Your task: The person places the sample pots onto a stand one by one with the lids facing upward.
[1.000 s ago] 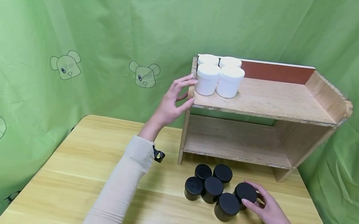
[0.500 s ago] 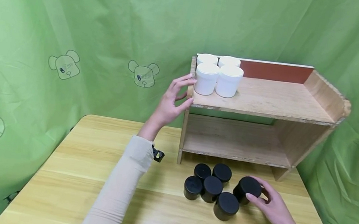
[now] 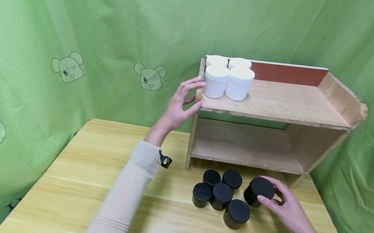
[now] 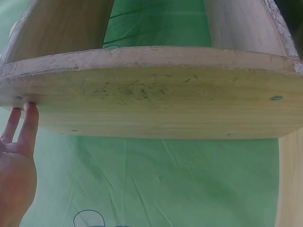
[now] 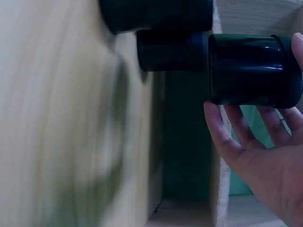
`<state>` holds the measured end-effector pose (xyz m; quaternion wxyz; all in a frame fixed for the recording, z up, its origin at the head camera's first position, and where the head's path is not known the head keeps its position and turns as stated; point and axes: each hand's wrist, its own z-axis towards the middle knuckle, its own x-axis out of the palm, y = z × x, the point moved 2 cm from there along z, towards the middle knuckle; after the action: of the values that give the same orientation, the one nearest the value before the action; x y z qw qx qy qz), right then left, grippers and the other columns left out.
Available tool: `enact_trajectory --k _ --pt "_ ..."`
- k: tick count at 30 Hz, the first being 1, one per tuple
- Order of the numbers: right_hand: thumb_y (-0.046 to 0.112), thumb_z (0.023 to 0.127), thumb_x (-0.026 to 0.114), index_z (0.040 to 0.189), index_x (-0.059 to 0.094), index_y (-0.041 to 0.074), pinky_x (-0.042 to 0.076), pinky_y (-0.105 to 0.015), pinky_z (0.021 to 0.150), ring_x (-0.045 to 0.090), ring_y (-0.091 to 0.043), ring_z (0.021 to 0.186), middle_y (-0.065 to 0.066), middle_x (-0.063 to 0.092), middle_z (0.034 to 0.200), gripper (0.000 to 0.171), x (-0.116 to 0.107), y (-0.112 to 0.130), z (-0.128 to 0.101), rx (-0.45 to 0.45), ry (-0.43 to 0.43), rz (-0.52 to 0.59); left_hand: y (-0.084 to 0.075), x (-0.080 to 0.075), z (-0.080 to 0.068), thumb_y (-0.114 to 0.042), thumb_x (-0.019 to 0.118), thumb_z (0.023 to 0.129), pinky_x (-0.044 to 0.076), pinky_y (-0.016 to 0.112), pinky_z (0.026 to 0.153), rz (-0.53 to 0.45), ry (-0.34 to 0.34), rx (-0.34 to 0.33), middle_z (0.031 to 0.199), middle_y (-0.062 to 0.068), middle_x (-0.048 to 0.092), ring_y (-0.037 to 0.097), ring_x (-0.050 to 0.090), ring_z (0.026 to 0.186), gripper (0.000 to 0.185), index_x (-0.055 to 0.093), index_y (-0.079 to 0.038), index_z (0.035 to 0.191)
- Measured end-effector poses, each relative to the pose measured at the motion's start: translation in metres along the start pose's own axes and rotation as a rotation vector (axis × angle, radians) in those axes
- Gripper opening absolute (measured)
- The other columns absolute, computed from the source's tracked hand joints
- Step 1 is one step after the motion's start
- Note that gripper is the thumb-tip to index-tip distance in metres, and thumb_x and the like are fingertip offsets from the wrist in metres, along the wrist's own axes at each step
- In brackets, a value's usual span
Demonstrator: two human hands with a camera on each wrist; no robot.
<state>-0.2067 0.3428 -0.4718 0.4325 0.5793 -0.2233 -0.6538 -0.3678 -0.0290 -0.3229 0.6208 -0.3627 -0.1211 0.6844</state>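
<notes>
Thumb and fingers of my right hand [image 3: 289, 210] are curled round a black lidded jar [image 3: 259, 192], held upright. In the right wrist view, the jar [image 5: 255, 71] is raised away from the table. Several other black jars [image 3: 222, 196] stand in a group to its left. My left hand [image 3: 176, 109] rests with spread, nearly straight fingers on the left side panel [image 3: 198, 94] of a wooden two-tier shelf, thumb at the front edge. Two fingertips touch the panel's outer face [image 4: 156, 104] in the left wrist view. Next to that hand, several white tubs [image 3: 239, 85] stand on the upper tier.
The lower tier [image 3: 247, 145] of the shelf lies behind the black jars. A raised right side panel [image 3: 340, 99] and a red-brown back board [image 3: 284, 75] bound the upper tier. Everything stands on a wooden table [image 3: 93, 183] before a green curtain [image 3: 114, 24].
My right hand has lifted the black jar off its spot beside the front jar and moved it slightly back toward the shelf. My left hand stays on the side panel.
</notes>
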Motion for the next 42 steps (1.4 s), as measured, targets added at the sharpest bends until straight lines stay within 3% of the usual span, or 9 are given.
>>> enact_trajectory --k 14,26,34,37,42 --pt "-0.004 0.094 0.069 0.149 0.049 0.001 0.057 -0.01 0.091 0.057 0.005 0.115 0.024 0.054 0.136 0.059 -0.013 0.024 0.01 -0.1 -0.038 0.097 0.0 0.001 0.0 -0.013 0.065 0.097 0.05 0.043 0.116 -0.005 -0.007 -0.001 0.166 0.001 0.033 0.026 0.038 0.151 0.054 0.049 -0.017 0.149" --pt "-0.015 0.091 0.066 0.148 0.049 -0.002 0.059 -0.011 0.084 0.064 0.001 0.108 0.012 0.061 0.132 0.061 -0.025 0.042 0.02 -0.159 -0.084 0.202 0.002 0.001 0.0 -0.015 0.064 0.098 0.051 0.041 0.116 0.004 -0.01 0.016 0.167 0.0 0.032 0.024 0.038 0.151 0.055 0.048 -0.017 0.15" --pt "-0.014 0.089 0.068 0.147 0.051 0.001 0.058 -0.009 0.081 0.066 -0.001 0.101 0.006 0.062 0.128 0.062 -0.039 0.062 0.025 -0.176 -0.13 0.12 0.002 0.001 0.0 -0.014 0.065 0.098 0.05 0.041 0.117 -0.01 -0.009 0.01 0.166 0.0 0.033 0.024 0.037 0.151 0.055 0.049 -0.018 0.149" --pt "-0.014 0.09 0.067 0.148 0.05 0.001 0.058 -0.01 0.078 0.065 -0.002 0.1 0.005 0.063 0.126 0.063 -0.047 0.071 0.027 -0.187 -0.133 0.121 0.002 0.001 -0.001 -0.013 0.065 0.097 0.05 0.044 0.117 -0.016 -0.011 0.007 0.166 0.0 0.033 0.024 0.037 0.151 0.054 0.049 -0.017 0.149" --pt "-0.018 0.089 0.064 0.149 0.049 0.0 0.058 -0.017 0.058 0.065 -0.005 0.086 0.0 0.062 0.119 0.064 -0.06 0.084 0.032 -0.215 -0.139 0.201 0.002 0.001 0.0 -0.014 0.064 0.098 0.05 0.043 0.116 0.001 -0.01 0.018 0.166 0.0 0.033 0.024 0.038 0.151 0.054 0.048 -0.017 0.15"
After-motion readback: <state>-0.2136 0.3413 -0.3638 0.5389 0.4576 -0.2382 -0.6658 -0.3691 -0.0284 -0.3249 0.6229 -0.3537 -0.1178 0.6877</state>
